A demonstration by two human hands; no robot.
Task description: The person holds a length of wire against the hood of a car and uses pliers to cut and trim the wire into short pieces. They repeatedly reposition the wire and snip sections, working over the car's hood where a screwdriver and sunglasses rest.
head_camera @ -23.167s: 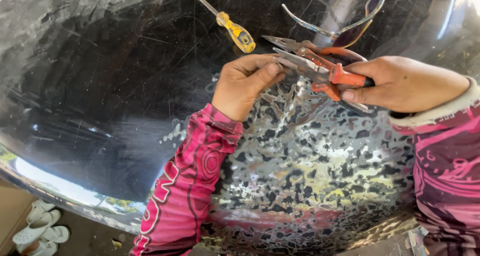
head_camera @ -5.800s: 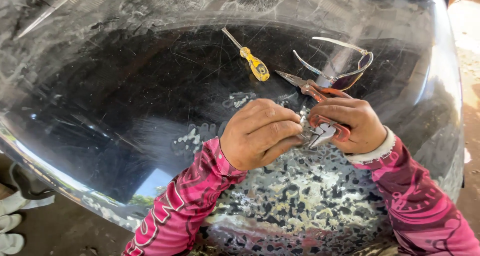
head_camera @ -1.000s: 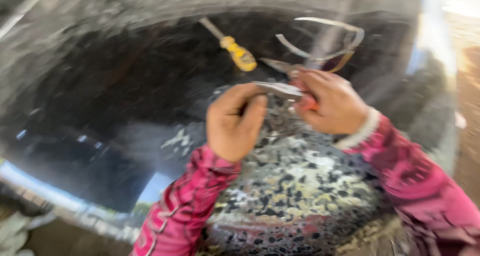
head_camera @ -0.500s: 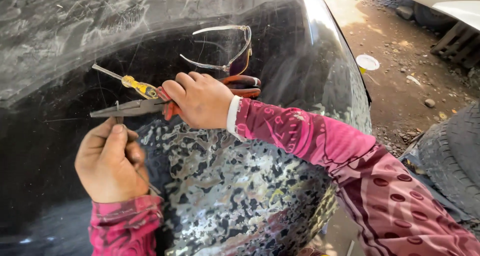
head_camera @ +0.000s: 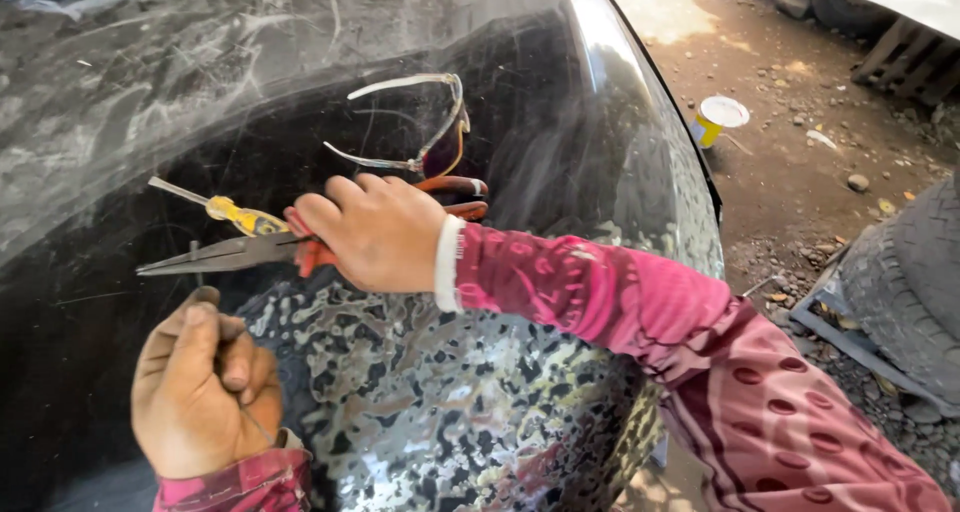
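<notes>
since a second ago the view has swung right and the right hand, fingers clamped on the long-nose pliers, now reaches across above the left hand, fingers pinched together on a thin wire over the dark car panel.

Both hands bare, no gloves. Right hand: sleeve is long, magenta-pink stretch fabric with a printed pattern, darker maroon oval spots running down the upper arm, faint swirl lines nearer the forearm. White cuff sits as a narrow band at the wrist. Left hand: same pink patterned sleeve, only a short piece showing at the wrist, with a thin pale edge at the cuff.
</notes>
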